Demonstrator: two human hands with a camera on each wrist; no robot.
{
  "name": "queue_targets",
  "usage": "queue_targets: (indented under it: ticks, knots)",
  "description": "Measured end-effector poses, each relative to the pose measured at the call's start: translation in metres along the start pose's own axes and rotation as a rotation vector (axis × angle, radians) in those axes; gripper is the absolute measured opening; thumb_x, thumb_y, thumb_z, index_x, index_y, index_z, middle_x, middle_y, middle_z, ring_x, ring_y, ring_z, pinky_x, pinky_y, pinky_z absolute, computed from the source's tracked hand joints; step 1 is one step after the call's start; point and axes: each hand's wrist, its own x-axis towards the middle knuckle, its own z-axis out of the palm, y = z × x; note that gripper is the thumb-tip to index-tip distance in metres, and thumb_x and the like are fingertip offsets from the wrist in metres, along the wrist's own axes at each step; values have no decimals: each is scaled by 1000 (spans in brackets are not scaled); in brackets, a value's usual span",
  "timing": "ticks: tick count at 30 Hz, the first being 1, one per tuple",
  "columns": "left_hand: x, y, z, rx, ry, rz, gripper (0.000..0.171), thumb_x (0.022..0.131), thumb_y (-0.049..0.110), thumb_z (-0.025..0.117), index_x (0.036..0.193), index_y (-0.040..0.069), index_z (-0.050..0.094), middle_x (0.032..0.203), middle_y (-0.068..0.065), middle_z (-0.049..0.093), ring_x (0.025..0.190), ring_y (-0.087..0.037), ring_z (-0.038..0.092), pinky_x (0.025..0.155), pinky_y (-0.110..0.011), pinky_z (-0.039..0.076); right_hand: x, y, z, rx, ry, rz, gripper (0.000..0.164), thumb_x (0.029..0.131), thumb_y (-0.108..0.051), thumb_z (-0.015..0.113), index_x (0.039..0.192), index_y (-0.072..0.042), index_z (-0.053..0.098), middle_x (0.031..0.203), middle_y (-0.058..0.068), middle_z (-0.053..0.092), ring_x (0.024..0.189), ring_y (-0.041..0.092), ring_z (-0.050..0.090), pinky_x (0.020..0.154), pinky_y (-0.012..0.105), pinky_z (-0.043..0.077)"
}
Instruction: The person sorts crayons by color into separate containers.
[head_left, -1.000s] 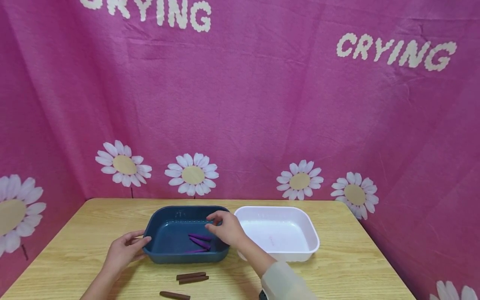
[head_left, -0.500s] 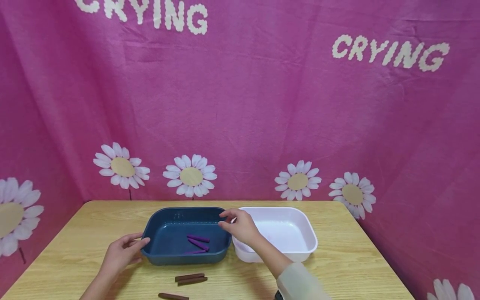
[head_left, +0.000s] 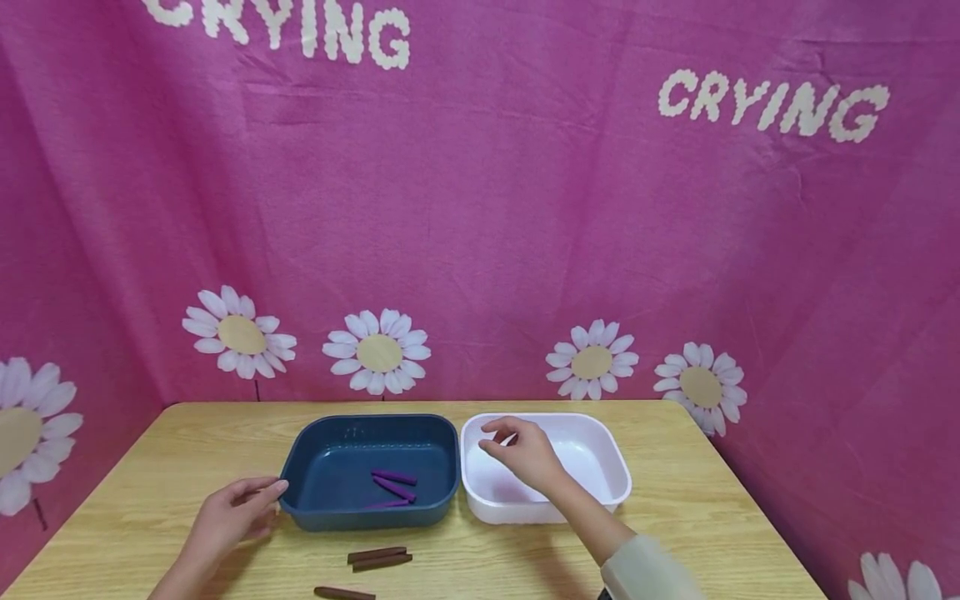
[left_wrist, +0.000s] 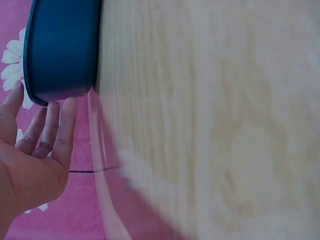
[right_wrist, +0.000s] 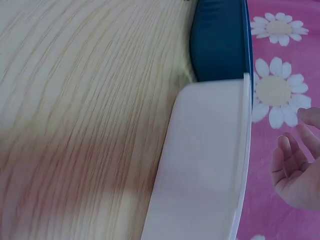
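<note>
A dark blue tray (head_left: pixel 367 518) stands on the table, holding several purple sticks (head_left: pixel 393 488). At its left end is my left hand (head_left: pixel 234 512), fingers fairly straight. In the left wrist view those fingertips lie against or just beside the tray's end wall; which, I cannot tell. My right hand (head_left: pixel 525 454) hovers over the white tray (head_left: pixel 517 512), its fingers loosely bent and nothing visible between them. The right wrist view has this hand (right_wrist: pixel 300 170) beyond the white tray's rim, apart from it. Several brown sticks (head_left: pixel 379 558) lie on the table in front of the blue tray.
The two trays stand side by side on a wooden table (head_left: pixel 697 517). Behind it hangs a pink cloth (head_left: pixel 480 250) printed with daisies and white letters. The cloth also covers the left and right sides.
My right hand has moved right, from above the blue tray to above the white one. My left hand has drawn slightly left, its thumb now at the tray's edge. The sticks lie as before.
</note>
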Motion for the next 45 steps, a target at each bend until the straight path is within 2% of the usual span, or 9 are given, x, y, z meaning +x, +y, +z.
queue_targets:
  ticks: [2,10,16,20,24,33,40,42,45]
  knots:
    - [-2,0,-2,19,-2,-9,75,83,48,66,131,-6,47,92,-2,67,79,-9,63,68,-30,58,-2,4,-7,3,17,15,21,78,-13,73,97,-4,71,74,3,65,66,13,54,59,20,45]
    - [-14,-6,-9,69,-37,67,63,88,32,65,132,-8,44,100,-10,67,79,-8,63,71,-29,58,-5,24,-40,-19,82,89,18,81,-14,71,97,-9,71,77,3,65,68,14,55,60,22,46]
    - [-26,-4,-15,207,-67,63,67,86,40,64,134,-3,45,113,-13,64,87,-7,59,69,-23,53,-15,40,-66,-72,113,124,21,82,-17,71,101,-7,70,82,5,66,72,14,55,63,22,46]
    - [-32,-4,-15,241,-76,54,65,85,42,66,131,-1,50,112,-11,64,89,-6,57,69,-23,51,-22,52,-82,-95,128,154,24,83,-16,70,104,-4,69,83,7,65,72,13,54,62,21,46]
    - [-38,-5,-13,291,-89,82,59,83,39,68,126,1,55,111,-10,64,90,-8,57,71,-22,50,-29,63,-97,-120,165,199,25,84,-16,69,105,-3,68,84,9,65,74,13,55,62,20,46]
    - [-50,3,0,289,-162,77,58,77,39,74,119,1,60,112,-12,64,96,-19,58,82,-40,54,-41,83,-115,-129,206,316,34,86,-23,67,112,0,65,90,12,65,79,14,56,64,20,46]
    - [-52,3,7,350,-313,209,48,81,34,70,115,2,62,110,-11,64,97,-22,57,79,-43,52,-50,101,-115,-82,209,378,37,87,-23,66,115,2,62,95,16,65,79,13,57,64,19,47]
    - [-51,0,10,363,-363,266,44,82,32,70,113,2,63,108,-10,64,96,-22,57,77,-41,52,-52,107,-113,-59,203,392,39,87,-22,66,116,3,61,97,17,64,79,13,58,63,19,48]
    - [-47,-5,14,370,-449,371,37,85,28,68,111,3,63,107,-10,63,94,-14,57,73,-39,49,-54,115,-109,-25,196,411,41,87,-21,66,119,3,58,100,20,63,79,13,59,62,19,49]
